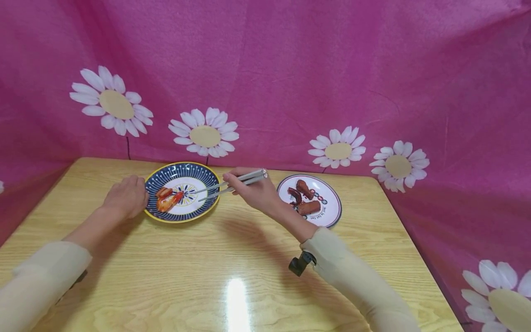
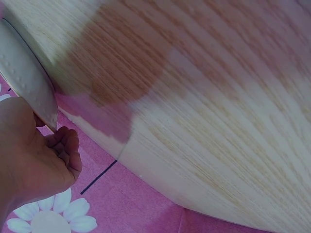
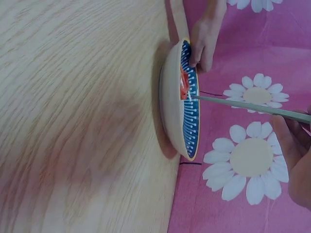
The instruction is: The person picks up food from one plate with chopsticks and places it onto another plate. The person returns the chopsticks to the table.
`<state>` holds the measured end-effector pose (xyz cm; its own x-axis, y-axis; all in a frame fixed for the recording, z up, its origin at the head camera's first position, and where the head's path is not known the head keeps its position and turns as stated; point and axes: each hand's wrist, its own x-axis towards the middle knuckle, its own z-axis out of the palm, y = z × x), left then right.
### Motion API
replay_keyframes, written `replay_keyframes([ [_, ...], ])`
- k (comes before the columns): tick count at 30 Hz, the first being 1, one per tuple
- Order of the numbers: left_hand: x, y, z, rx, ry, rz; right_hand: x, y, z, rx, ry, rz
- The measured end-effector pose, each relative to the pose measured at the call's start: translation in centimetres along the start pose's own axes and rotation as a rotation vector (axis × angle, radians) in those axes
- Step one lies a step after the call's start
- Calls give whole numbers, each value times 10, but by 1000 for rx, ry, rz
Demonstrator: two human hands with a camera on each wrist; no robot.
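Observation:
At the left, my left hand grips the rim of a deep blue-and-white plate with a yellow edge; the left wrist view shows its fingers curled at that rim. Red, sauce-coated pieces that look like kimchi lie in the plate's left half. My right hand holds a pair of metal chopsticks, pointing left over the plate. Their tips are parted, to the right of the red pieces, with nothing between them. In the right wrist view, one chopstick overlaps the plate's interior.
Behind my right forearm stands a smaller white plate bearing reddish-brown chunks of food. Both plates are near the far edge of the wooden table. A pink cloth with daisies hangs behind and beside the table.

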<state>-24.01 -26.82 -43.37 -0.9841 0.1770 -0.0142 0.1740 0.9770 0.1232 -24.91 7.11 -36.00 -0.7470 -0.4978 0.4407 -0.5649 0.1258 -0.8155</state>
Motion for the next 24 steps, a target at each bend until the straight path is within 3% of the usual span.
replay_keyframes([
  [10, -1, 0, -1, -17, 7, -4, 14, -1, 19, -42, -52, -76],
  [17, 0, 0, 0, -23, 13, -3, 20, 0, 28, -183, -89, -165],
  [24, 1, 0, 1, -20, 7, -9, 23, 1, 36, -247, -116, -160],
])
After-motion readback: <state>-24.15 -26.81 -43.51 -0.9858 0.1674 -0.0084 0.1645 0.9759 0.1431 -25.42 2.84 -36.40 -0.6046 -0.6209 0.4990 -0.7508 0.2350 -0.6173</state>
